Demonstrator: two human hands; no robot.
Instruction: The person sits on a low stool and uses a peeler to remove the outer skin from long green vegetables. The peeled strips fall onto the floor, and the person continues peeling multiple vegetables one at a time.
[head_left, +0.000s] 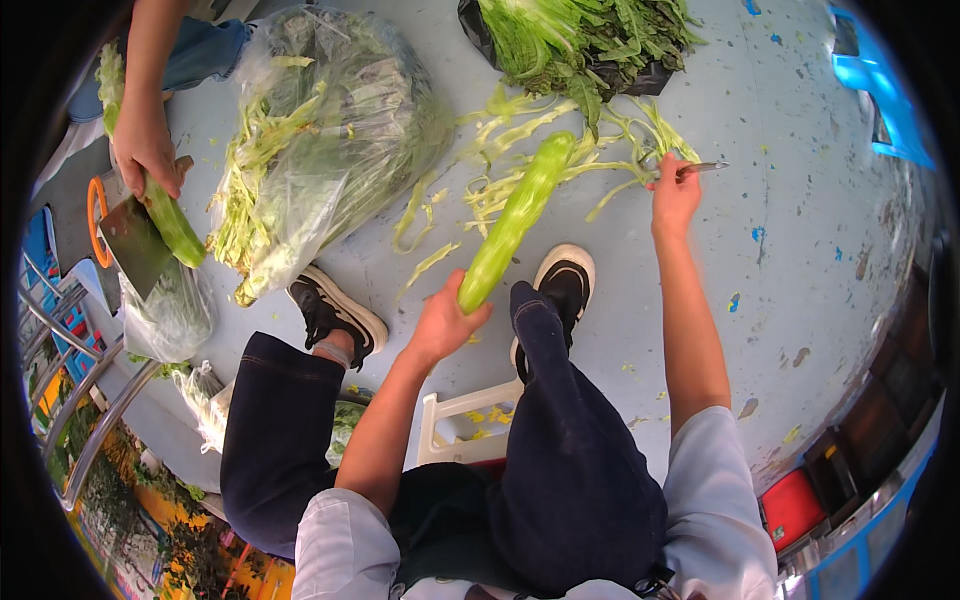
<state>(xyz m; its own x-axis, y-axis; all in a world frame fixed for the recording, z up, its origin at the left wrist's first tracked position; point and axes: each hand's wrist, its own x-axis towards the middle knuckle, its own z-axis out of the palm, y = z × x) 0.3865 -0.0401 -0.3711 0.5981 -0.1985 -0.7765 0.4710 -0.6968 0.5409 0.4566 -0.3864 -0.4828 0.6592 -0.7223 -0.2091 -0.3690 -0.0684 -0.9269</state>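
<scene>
My left hand (442, 319) grips the lower end of a peeled, pale green celtuce stem (517, 217). The stem slants up and away over the floor, its far end above a scatter of peel strips (499, 184). Off to the right, my right hand (677, 199) is closed around a metal peeler (709, 166), apart from the stem. Long strips of peel (660, 127) hang or lie right behind that hand, and I cannot tell whether they touch the peeler. Part of the peeler is hidden by my fingers.
Leafy celtuce tops (592, 37) lie on black plastic. A clear bag (352, 127) bulges with vegetables at left. Beyond it, a co-worker's hand (146, 146) holds another celtuce stem (176, 225) beside a cleaver blade (135, 240). A white plastic stool (465, 405) is below me.
</scene>
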